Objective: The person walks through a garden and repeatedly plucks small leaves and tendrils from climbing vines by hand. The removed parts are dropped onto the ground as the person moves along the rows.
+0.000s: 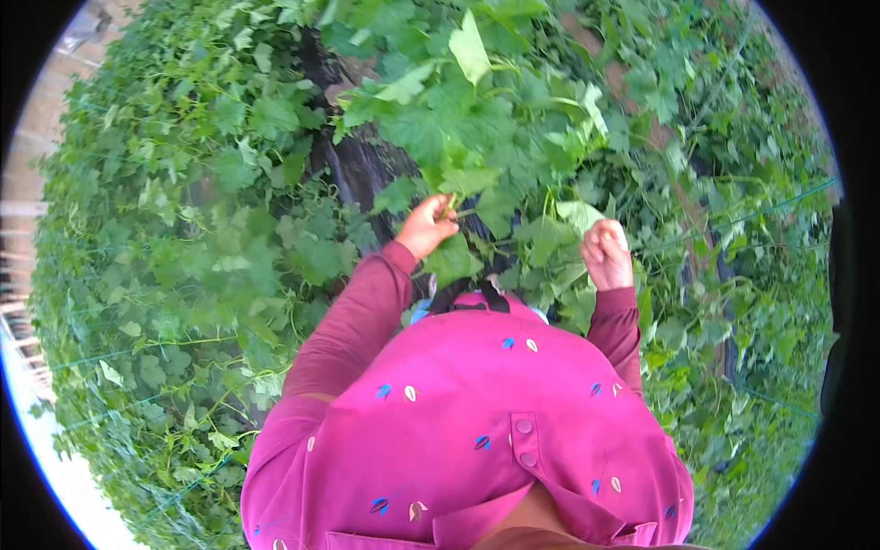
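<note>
My left hand [432,223] pinches a green vine stem [451,203] between thumb and fingers, just ahead of my body. Broad lobed leaves [450,127] spread beyond it, and one leaf [452,260] hangs right below the fingers. To the right, my right hand [606,253] is raised with its fingers curled in; whether something small lies within them cannot be told. A pale leaf underside [579,214] shows close beside its fingertips.
Dense vines grow on both sides. Black plastic sheeting [354,168] shows between the plants. Thin green lines [777,206] cross the foliage at right, others at left. A brown strip [660,134] runs through the right-hand growth.
</note>
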Tool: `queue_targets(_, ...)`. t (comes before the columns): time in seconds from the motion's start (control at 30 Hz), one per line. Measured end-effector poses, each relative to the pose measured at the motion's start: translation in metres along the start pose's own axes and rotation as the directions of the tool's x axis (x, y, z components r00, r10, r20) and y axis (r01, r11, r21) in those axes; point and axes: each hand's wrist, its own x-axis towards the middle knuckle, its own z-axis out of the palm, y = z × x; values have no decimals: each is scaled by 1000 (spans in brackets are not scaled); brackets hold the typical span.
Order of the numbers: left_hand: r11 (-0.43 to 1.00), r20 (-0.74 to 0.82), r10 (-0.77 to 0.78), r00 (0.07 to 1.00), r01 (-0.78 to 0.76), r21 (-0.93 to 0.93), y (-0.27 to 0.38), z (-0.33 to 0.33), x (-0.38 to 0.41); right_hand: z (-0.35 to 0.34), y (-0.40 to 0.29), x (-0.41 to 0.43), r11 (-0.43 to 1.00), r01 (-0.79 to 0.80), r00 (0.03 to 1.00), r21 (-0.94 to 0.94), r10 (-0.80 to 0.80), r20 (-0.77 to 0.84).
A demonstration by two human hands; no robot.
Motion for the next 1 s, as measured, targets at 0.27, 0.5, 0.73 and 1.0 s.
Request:
queue_targets(0.27, 998, 167, 51, 985, -45, -39, 27, 46, 0, 50, 83, 31, 733, -492, 849, -469, 523, -75)
queue_targets(0.5, 982, 182, 141, 973, -161, 98, 32, 51, -17, 13, 140, 34, 452, -398, 854, -798, 500, -143)
queue_targets(0.73, 997, 76, 59, 995, -63, 51, 39, 38, -21, 46, 116, 39, -78, 439, 898, -895, 4, 440)
queue_targets(1.0, 991, 115, -16, 993, 31, -133, 47, 23, -15, 61, 112, 50, 766, -30, 996, -642, 73, 42)
